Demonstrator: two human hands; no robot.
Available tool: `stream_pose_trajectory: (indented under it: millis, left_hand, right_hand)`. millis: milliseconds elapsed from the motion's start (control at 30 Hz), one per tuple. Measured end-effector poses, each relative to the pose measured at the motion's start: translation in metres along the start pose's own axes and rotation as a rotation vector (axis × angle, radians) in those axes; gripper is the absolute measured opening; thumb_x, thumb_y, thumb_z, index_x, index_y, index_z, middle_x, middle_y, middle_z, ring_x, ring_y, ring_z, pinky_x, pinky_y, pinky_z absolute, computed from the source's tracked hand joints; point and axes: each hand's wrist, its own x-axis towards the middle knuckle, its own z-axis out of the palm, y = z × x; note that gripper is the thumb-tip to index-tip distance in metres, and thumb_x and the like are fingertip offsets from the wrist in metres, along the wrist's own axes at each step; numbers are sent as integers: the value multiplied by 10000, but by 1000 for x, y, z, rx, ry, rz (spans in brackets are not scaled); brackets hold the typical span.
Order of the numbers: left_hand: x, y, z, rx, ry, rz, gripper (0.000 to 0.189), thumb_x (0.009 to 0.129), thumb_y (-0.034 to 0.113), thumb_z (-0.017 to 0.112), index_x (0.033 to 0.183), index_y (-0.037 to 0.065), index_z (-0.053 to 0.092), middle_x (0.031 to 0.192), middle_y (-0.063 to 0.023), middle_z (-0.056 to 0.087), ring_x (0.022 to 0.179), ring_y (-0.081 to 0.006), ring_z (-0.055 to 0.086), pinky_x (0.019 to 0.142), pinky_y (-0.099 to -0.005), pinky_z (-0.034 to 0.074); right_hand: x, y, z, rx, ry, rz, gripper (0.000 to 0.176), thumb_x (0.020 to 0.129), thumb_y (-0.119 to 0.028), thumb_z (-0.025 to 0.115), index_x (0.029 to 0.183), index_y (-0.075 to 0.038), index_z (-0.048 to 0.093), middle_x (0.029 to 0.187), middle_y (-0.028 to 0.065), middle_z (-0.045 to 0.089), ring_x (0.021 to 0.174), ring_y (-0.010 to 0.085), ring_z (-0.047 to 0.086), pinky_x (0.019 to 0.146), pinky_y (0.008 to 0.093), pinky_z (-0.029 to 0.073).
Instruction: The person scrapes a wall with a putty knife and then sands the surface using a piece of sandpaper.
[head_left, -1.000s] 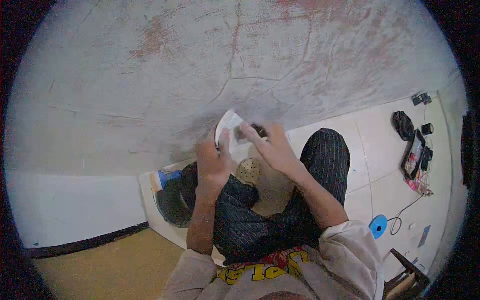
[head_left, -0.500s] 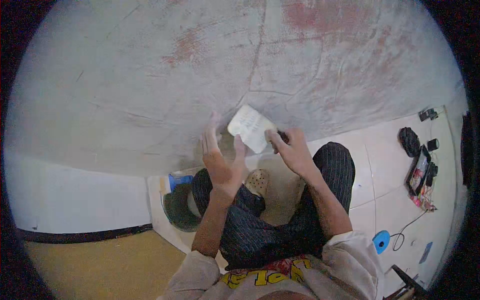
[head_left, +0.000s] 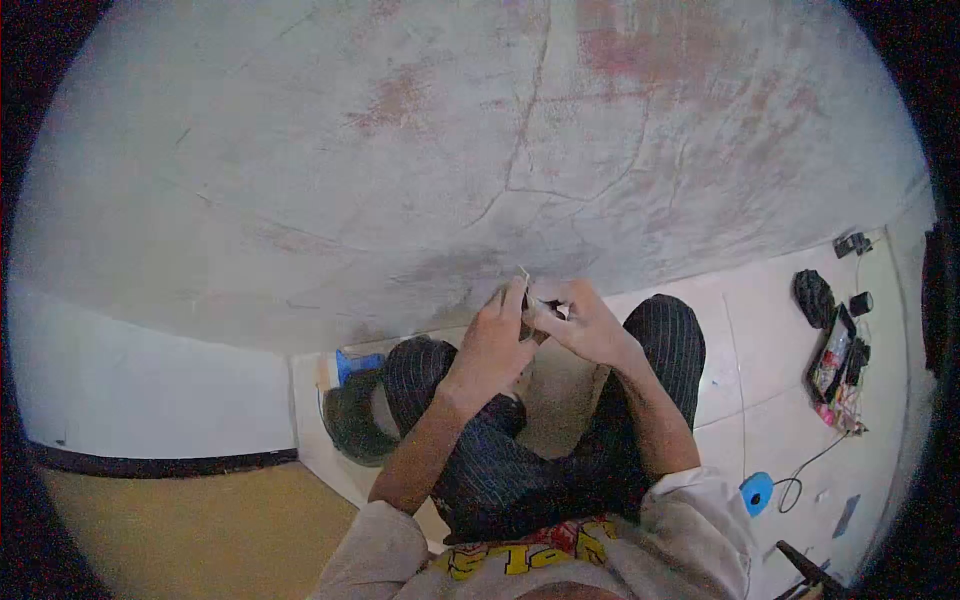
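Both hands meet in front of the wall, gripping a small piece of sandpaper (head_left: 525, 285) turned edge-on. Only its thin pale edge and some dark surface show between the fingers. My left hand (head_left: 488, 345) is closed around its left side. From the right, my right hand (head_left: 592, 328) pinches it with thumb and fingers. Just beyond the hands is the plastered wall (head_left: 420, 200), grey-white with reddish patches and crack lines.
A dark green tub (head_left: 355, 425) and a blue item (head_left: 358, 367) stand by the left leg. On the tiled floor to the right lie a black tray of small items (head_left: 830, 360), a black bag (head_left: 815, 298) and a blue disc (head_left: 757, 493) with a cord.
The sandpaper, which faced me with its printed white back, has turned edge-on. My left hand has moved right and closed on it, beside my right hand.
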Motion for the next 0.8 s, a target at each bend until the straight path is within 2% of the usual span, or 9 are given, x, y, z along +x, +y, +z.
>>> stream_pose_trajectory:
  millis: [167, 267, 333, 367, 433, 533, 667, 733, 800]
  left_hand:
    - [3, -7, -4, 81, 45, 87, 433, 822, 41, 592, 1211, -27, 414, 1089, -249, 525, 1015, -440, 543, 836, -473, 469]
    - [5, -10, -17, 102, 120, -15, 407, 840, 10, 531, 1237, -38, 454, 1085, -244, 538, 1003, -427, 555, 835, -462, 479]
    - [-5, -16, -37, 252, 456, 70, 420, 868, 18, 494, 1282, -46, 472, 1180, -243, 549, 1077, -401, 565, 882, -436, 483]
    - [-5, -24, -50, 265, 480, 66, 420, 868, 18, 494, 1282, -46, 472, 1180, -243, 549, 1077, -401, 565, 882, -436, 483]
    - [2, -39, -81, 407, 1086, 451, 437, 885, 7, 471, 1321, -28, 471, 1304, -238, 516, 1194, -375, 527, 963, -422, 454]
    - [22, -36, -126, 392, 1377, 537, 422, 898, 18, 471, 1316, -47, 467, 1383, -245, 453, 1289, -391, 443, 1038, -475, 385]
    - [53, -50, -163, 588, 1402, 656, 452, 901, 7, 467, 1343, -80, 423, 1388, -270, 434, 1296, -457, 401, 1065, -544, 323]
    - [75, -59, -150, 375, 1311, 559, 493, 926, 35, 451, 1391, -88, 345, 1441, -273, 358, 1338, -493, 305, 1095, -589, 231]
    - [86, -63, -132, 406, 1318, 526, 500, 945, 69, 432, 1411, -72, 318, 1466, -266, 317, 1364, -479, 253, 1113, -577, 191]
  right_hand:
    - [3, -7, -9, -189, 43, -39, 337, 850, -291, 631, 764, 25, 552, 597, 67, 462, 612, 112, 399, 564, 322, 378]
    - [3, -6, -15, -241, 157, 47, 398, 860, -330, 634, 711, 27, 538, 569, 66, 447, 573, 134, 392, 543, 330, 357]
    - [3, -10, -15, -220, 279, 70, 447, 867, -354, 638, 682, 36, 523, 558, 68, 444, 551, 152, 387, 528, 334, 339]
    - [3, -11, -14, -220, 267, 45, 447, 867, -354, 638, 682, 36, 523, 558, 68, 444, 551, 152, 387, 528, 334, 339]
    - [3, -10, -12, -337, 271, 48, 449, 873, -365, 629, 689, 33, 535, 560, 80, 447, 552, 151, 390, 534, 339, 342]
    - [2, -3, -10, -421, 205, 42, 425, 874, -348, 622, 705, 35, 547, 569, 111, 470, 566, 162, 423, 555, 349, 364]
    - [2, -12, -10, -420, 158, 79, 391, 873, -304, 631, 711, 42, 546, 557, 101, 454, 559, 149, 423, 549, 345, 365]
    - [1, -16, -10, -434, 164, 93, 398, 884, -319, 618, 723, 40, 558, 534, 82, 442, 530, 147, 397, 524, 350, 353]
    - [0, -10, -11, -455, 147, 60, 401, 889, -325, 612, 730, 39, 562, 530, 80, 445, 528, 145, 401, 521, 350, 354]
